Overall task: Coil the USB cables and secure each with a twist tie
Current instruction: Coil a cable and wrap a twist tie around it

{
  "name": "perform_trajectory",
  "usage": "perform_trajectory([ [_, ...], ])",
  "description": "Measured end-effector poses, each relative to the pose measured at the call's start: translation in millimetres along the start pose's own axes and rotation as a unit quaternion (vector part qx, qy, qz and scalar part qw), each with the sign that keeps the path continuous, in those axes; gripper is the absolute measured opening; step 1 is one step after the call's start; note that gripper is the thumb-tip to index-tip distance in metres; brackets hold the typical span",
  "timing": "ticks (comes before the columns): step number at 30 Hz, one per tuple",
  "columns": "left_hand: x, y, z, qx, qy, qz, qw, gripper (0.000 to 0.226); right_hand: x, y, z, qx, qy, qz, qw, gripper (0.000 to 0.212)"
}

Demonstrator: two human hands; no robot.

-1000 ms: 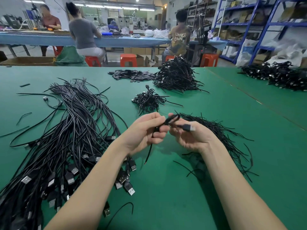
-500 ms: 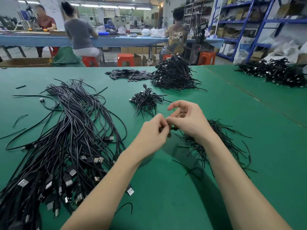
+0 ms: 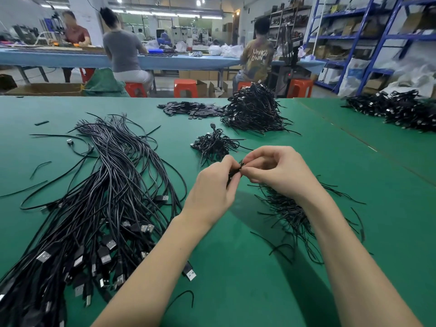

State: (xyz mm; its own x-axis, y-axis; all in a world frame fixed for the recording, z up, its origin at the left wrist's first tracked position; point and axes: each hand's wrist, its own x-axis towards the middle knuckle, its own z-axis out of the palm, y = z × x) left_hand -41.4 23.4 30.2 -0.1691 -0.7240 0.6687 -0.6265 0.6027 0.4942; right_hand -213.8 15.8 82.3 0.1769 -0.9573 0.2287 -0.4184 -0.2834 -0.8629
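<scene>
Nearest, at seven o'clock, the loose USB cables lie fanned on the green table, plugs toward the camera. At centre the left hand and right hand have closed together: both pinch the small coiled cable, now almost hidden between the fingertips, whereas a second ago its plug showed and the hands sat lower. At four o'clock lies the twist tie pile. Farther, at twelve, a small bundle heap, then a larger finished heap.
</scene>
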Motion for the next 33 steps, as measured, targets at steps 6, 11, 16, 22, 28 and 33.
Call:
perform_trajectory([
  [6, 2.2, -1.4, -0.9, 0.038, 0.005, 0.017, 0.999, 0.009, 1.6, -5.3, 10.9, -0.020, 0.046, -0.025, 0.998, 0.011],
  [11, 9.9, 1.9, -2.3, -0.166, -0.003, -0.140, 0.976, 0.008, 1.7, 2.1, 13.3, -0.088, 0.086, -0.101, 0.987, 0.012],
  [16, 20.6, -0.2, -11.5, -0.486, -0.030, -0.423, 0.764, 0.005, -0.2, 14.9, 15.4, -0.015, 0.073, -0.108, 0.991, 0.011],
  [22, 18.2, 4.3, -14.6, -0.594, -0.046, -0.454, 0.662, 0.014, 1.1, 13.8, 16.6, 0.037, 0.048, -0.088, 0.994, 0.009],
  [28, 15.3, -3.9, -18.3, -0.575, -0.045, -0.324, 0.750, 0.036, 4.6, 9.3, 15.9, 0.326, -0.041, 0.079, 0.941, 0.017],
  [33, 14.9, -7.1, -24.5, -0.410, -0.054, -0.176, 0.893, 0.035, 1.1, 15.8, 11.6, 0.561, -0.144, 0.283, 0.765, 0.036],
])
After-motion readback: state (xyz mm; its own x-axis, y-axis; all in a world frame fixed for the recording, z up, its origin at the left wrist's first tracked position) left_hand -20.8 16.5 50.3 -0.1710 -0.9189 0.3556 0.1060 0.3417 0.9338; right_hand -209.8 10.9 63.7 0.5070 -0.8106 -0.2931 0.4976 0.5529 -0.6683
